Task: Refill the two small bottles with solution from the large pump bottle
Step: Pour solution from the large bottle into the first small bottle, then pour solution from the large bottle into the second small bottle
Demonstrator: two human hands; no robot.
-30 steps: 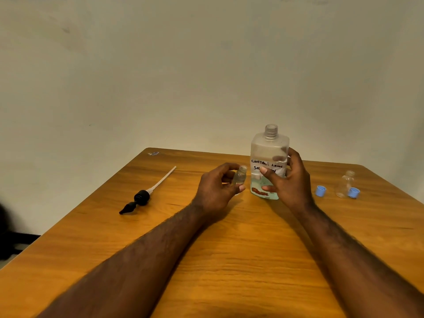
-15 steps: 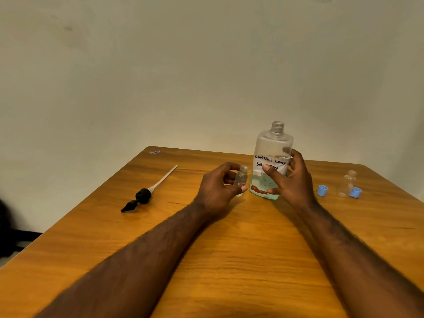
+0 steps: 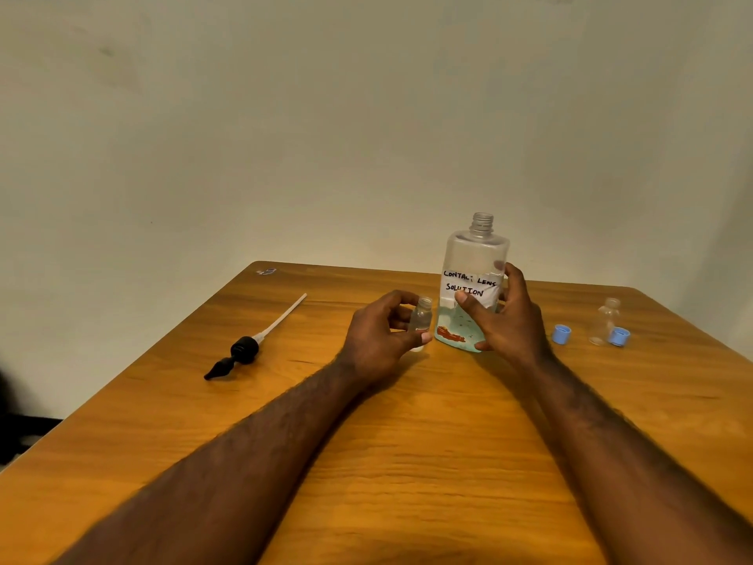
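The large clear bottle (image 3: 474, 254), labelled "contact lens solution", has its pump removed and its neck open. My right hand (image 3: 505, 320) grips its lower half and holds it upright, with its base just above the wooden table (image 3: 407, 442). My left hand (image 3: 379, 336) holds one small uncapped clear bottle (image 3: 421, 316) upright right beside the large one. The second small clear bottle (image 3: 607, 320) stands uncapped at the right, with two blue caps (image 3: 562, 334) (image 3: 619, 336) next to it.
The black pump head with its long white tube (image 3: 252, 344) lies on the table to the left. A small scrap (image 3: 267, 272) sits at the table's far left corner. A plain wall stands behind the table.
My right hand has lifted the large bottle slightly and brought it upright. My left hand still holds the small bottle in the same place.
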